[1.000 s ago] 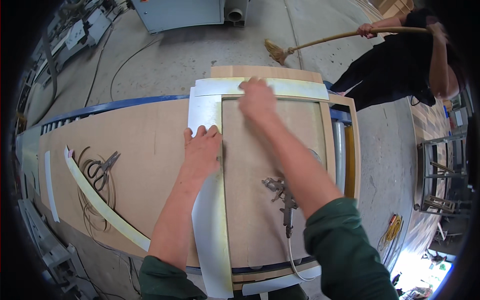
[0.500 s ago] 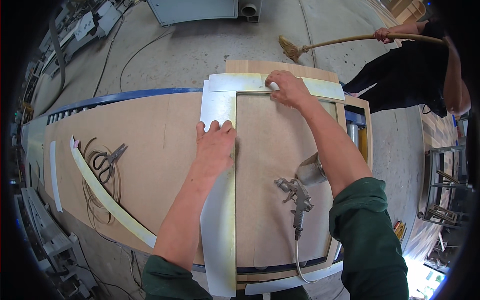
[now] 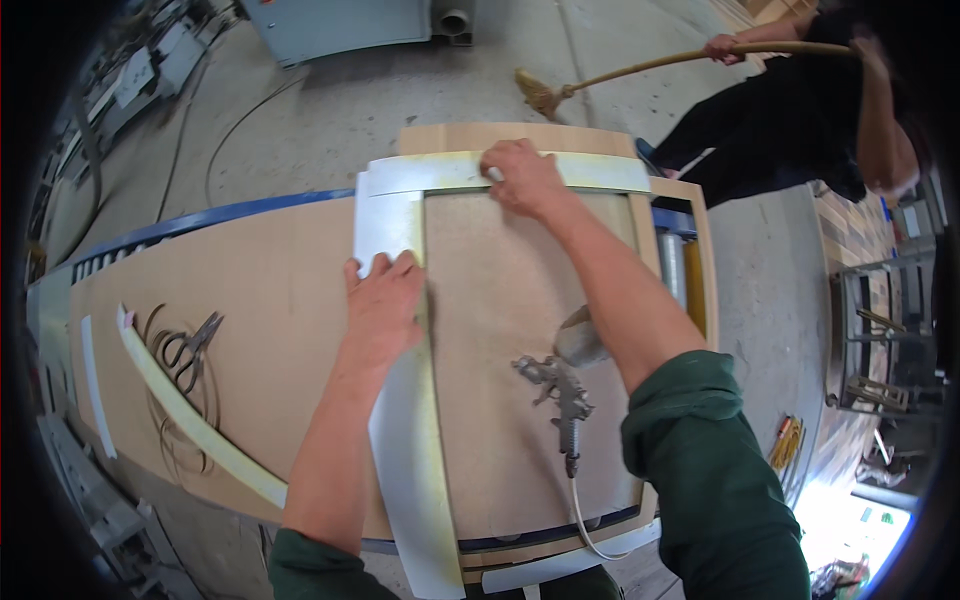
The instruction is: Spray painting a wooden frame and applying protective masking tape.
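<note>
A wooden frame [image 3: 646,240] lies on a brown board, with white strips, yellowish along their edges, over its far and left sides. My left hand [image 3: 385,310] rests with bent fingers on the long left strip [image 3: 405,440], holding it by its inner edge. At the far side, my right hand [image 3: 522,178] curls its fingers and thumb on the cross strip [image 3: 600,172]. What its fingertips touch is partly hidden. A metal spray gun [image 3: 562,395] with a cup [image 3: 580,338] and a pale hose lies inside the frame, below my right forearm.
Scissors [image 3: 190,350], a coil of thin strip [image 3: 160,420] and a curved white strip [image 3: 190,425] lie on the board at left. Behind the blue-edged roller conveyor [image 3: 210,213] stands a grey machine [image 3: 345,25]. At far right a person holds a broom [image 3: 640,72].
My view has shifted a little, so the bench and frame sit further left in the picture. Both hands stay at about the same places on the strips.
</note>
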A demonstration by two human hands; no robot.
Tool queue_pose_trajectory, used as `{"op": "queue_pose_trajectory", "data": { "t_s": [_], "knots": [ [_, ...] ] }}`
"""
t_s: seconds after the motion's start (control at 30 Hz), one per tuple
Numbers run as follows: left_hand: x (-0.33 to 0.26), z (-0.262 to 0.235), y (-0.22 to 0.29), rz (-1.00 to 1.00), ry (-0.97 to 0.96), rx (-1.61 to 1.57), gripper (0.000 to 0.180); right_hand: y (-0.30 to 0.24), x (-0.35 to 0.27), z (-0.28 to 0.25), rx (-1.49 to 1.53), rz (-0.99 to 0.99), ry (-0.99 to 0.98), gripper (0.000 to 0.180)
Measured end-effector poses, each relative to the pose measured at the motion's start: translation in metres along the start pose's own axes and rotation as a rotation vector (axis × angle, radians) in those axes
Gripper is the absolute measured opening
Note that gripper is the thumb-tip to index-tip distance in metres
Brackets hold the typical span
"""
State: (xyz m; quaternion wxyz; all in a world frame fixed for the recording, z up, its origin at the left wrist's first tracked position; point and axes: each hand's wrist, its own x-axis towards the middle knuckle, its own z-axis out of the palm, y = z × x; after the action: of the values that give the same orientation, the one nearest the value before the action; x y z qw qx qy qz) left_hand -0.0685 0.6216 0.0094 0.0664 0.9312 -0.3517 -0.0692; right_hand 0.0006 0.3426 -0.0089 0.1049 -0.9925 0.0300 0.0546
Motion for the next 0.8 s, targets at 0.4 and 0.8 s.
{"op": "queue_pose_trajectory", "data": {
  "t_s": [0.4,0.8],
  "knots": [
    [0.001,0.0,0.001,-0.024,-0.044,0.054,0.049,-0.003,0.001,-0.004,0.078,0.058,-0.029,0.046],
    [-0.002,-0.001,-0.013,-0.026,-0.035,0.041,0.044,-0.034,-0.131,-0.081,0.32,-0.072,0.694,0.032]
  ]
}}
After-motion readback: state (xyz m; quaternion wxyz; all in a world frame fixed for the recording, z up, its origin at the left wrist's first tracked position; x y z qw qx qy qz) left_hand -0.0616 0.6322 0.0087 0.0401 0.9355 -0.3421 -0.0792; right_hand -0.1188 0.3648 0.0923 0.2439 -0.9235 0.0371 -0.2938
